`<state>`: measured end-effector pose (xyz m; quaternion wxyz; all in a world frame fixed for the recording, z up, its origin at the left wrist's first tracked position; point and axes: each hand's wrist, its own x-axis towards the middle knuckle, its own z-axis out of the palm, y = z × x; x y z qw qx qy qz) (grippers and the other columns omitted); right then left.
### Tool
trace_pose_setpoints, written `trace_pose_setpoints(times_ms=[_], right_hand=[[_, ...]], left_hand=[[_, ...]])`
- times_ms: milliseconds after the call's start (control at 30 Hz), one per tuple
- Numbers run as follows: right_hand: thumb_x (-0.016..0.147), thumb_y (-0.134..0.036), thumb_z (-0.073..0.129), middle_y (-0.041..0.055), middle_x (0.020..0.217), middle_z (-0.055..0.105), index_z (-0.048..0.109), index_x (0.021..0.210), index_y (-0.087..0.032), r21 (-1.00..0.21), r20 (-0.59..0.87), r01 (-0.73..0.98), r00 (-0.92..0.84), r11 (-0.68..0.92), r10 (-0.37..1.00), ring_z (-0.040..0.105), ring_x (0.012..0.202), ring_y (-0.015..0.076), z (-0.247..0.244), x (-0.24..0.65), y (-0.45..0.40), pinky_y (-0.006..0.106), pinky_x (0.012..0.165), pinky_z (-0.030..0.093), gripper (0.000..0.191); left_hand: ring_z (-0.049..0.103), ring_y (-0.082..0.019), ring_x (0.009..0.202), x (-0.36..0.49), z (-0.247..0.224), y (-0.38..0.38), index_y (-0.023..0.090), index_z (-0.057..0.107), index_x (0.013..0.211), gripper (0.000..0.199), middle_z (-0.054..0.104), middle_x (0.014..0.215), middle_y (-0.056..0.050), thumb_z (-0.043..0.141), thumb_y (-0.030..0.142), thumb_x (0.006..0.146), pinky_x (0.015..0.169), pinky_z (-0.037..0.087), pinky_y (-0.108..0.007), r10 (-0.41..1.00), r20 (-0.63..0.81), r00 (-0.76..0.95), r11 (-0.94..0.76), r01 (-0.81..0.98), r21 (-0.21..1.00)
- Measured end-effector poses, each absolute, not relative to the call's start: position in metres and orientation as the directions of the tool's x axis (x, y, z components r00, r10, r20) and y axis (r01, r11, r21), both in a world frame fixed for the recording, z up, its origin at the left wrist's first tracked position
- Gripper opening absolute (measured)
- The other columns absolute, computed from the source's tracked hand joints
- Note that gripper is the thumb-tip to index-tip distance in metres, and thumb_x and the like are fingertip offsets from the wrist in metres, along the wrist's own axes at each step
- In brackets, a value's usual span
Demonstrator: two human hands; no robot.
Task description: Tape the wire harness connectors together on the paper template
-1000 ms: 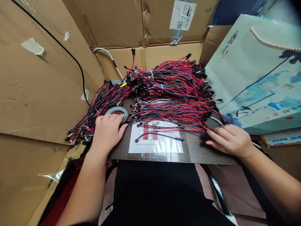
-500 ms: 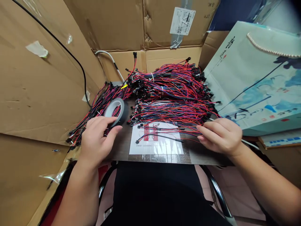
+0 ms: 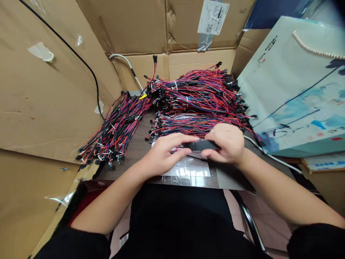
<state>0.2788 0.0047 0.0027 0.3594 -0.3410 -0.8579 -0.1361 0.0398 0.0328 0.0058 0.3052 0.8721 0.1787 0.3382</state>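
Note:
In the middle of the table, my two hands meet over the printed sheet [image 3: 185,171]. Between them is a roll of black tape [image 3: 202,145], seen edge-on. My left hand [image 3: 168,153] grips its left end between thumb and fingers. At the other end my right hand [image 3: 228,144] is closed on the roll, its fingertips partly hidden. Thin wires [image 3: 196,157] with black sleeving lie on the sheet just below, mostly covered by the hands. Behind them lies a row of red, black and blue wire harnesses [image 3: 185,124].
Tied harness bundles [image 3: 199,86] are stacked at the back. Another harness pile [image 3: 115,126] spreads along the left side. Cardboard walls [image 3: 54,93] rise at left and back. A pale blue paper bag [image 3: 302,93] stands at right, with a white cable [image 3: 272,156] by its base.
My left hand has carried the tape roll rightward from the left pile to the middle. My right hand has come left from the wire ends and now grips the roll too.

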Motion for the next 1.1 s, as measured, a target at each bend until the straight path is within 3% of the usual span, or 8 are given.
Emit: trace_pose_setpoints(times_ms=[233, 533, 767, 867, 1100], right_hand=[[0.09, -0.045, 0.06, 0.0032, 0.064, 0.063, 0.062, 0.08, -0.017, 0.031, 0.835, 0.819, -0.337, 0.573, 0.436, 0.056, 0.058, 0.0147, -0.002, 0.302, 0.019, 0.029, 0.059, 0.041, 0.029], [0.087, -0.045, 0.065, 0.0027, 0.066, 0.065, 0.062, 0.08, -0.017, 0.042, 0.801, 0.851, -0.341, 0.523, 0.491, 0.056, 0.059, 0.0143, -0.015, 0.302, 0.01, 0.029, 0.061, 0.041, 0.029], [0.084, -0.044, 0.069, 0.0028, 0.063, 0.062, 0.063, 0.079, -0.016, 0.029, 0.787, 0.851, -0.343, 0.524, 0.513, 0.052, 0.057, 0.0148, -0.016, 0.291, 0.005, 0.031, 0.059, 0.038, 0.029], [0.085, -0.043, 0.068, 0.0039, 0.064, 0.063, 0.064, 0.079, -0.015, -0.031, 0.771, 0.841, -0.323, 0.54, 0.548, 0.052, 0.058, 0.0152, -0.018, 0.29, 0.006, 0.032, 0.06, 0.04, 0.029], [0.09, -0.042, 0.059, 0.0038, 0.066, 0.064, 0.062, 0.079, -0.017, -0.204, 0.745, 0.803, -0.244, 0.56, 0.621, 0.056, 0.06, 0.0153, -0.023, 0.29, 0.008, 0.031, 0.062, 0.042, 0.028]], left_hand=[[0.068, -0.014, 0.106, 0.074, 0.007, 0.065, 0.016, 0.068, 0.117, 0.026, 0.074, 0.112, -0.005, 0.062, 0.022, 0.093, 0.097, 0.051, -0.025, 0.391, 0.698, 0.6, -0.915, 0.167, 0.368], [0.07, -0.014, 0.1, 0.071, -0.023, 0.076, 0.018, 0.064, 0.118, 0.026, 0.074, 0.108, -0.006, 0.056, 0.019, 0.094, 0.087, 0.054, -0.027, 0.267, 0.73, 0.629, -0.962, 0.132, 0.238], [0.068, -0.014, 0.092, 0.072, -0.028, 0.073, 0.017, 0.064, 0.107, 0.018, 0.073, 0.099, -0.005, 0.059, 0.014, 0.09, 0.083, 0.054, -0.027, 0.298, 0.743, 0.599, -0.954, 0.174, 0.243], [0.066, -0.015, 0.09, 0.072, -0.028, 0.072, 0.017, 0.063, 0.104, 0.016, 0.07, 0.096, -0.005, 0.058, 0.013, 0.089, 0.081, 0.054, -0.028, 0.296, 0.753, 0.587, -0.955, 0.165, 0.246], [0.061, -0.016, 0.088, 0.071, -0.025, 0.066, 0.017, 0.059, 0.102, 0.014, 0.065, 0.094, -0.007, 0.053, 0.012, 0.091, 0.078, 0.053, -0.029, 0.366, 0.711, 0.6, -0.918, 0.108, 0.381]])
